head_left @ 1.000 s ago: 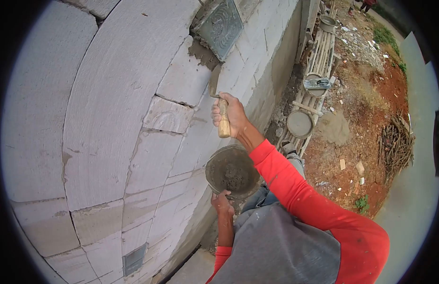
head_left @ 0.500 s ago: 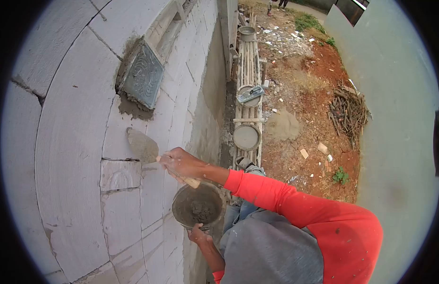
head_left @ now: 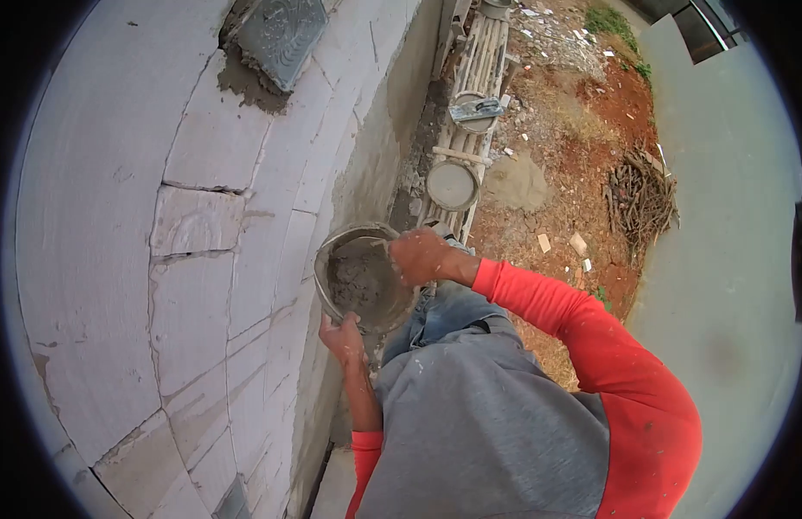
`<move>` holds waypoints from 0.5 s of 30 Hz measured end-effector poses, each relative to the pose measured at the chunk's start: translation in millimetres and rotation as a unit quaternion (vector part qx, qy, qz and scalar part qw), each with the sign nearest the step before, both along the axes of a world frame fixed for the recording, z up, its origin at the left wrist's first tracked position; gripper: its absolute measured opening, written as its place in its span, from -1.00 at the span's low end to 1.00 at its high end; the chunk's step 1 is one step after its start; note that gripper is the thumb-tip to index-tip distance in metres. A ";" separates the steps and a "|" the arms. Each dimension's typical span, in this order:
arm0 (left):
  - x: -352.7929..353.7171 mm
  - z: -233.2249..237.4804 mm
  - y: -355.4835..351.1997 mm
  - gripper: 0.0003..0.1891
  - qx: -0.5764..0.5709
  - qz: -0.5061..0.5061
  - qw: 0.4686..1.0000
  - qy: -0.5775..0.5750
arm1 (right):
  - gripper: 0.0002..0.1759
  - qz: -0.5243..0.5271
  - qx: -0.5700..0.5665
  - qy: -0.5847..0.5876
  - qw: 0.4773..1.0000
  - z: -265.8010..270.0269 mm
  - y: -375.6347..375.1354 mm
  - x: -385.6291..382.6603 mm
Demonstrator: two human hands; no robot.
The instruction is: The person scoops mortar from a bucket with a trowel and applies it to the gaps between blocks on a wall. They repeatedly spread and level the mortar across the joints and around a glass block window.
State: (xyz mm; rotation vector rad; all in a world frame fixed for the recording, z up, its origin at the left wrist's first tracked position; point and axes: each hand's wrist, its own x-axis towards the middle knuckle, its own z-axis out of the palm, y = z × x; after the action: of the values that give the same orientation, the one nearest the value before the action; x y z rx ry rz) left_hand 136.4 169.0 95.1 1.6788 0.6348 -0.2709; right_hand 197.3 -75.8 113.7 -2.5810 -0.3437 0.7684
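Observation:
My left hand (head_left: 344, 339) grips the near rim of a round bucket (head_left: 325, 290), which holds wet grey mortar (head_left: 359, 275). At the right side of the bucket is my right hand (head_left: 418, 257), its fingers curled round the trowel, whose handle is mostly hidden and whose blade reaches into the bucket. The bucket is beside a wall of pale blocks (head_left: 210, 303). Higher on that wall, a grey patterned tile (head_left: 280, 39) is set with mortar round its edge.
A bamboo platform (head_left: 444, 149) runs along the wall, bearing round basins (head_left: 453, 185) and a flat float (head_left: 476, 109). To the right are reddish ground with rubble, a pile of sticks (head_left: 640, 197) and a smooth grey wall (head_left: 721, 216).
My right hand has brought the trowel from the wall down to the bucket. The bucket and my left hand appear higher and further left, and the view has shifted down the wall.

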 end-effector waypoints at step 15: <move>14.9 -4.0 -1.7 -0.42 0.007 -0.007 0.998 -0.057 | -0.85 0.090 0.006 -0.182 0.979 -67.5 26.7 -20.5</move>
State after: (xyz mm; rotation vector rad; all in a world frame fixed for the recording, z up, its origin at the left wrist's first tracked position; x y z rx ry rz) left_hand 151.4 167.3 91.1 1.7003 0.5420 -0.1793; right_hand 176.8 -49.0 46.2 -2.7002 -0.6967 0.3431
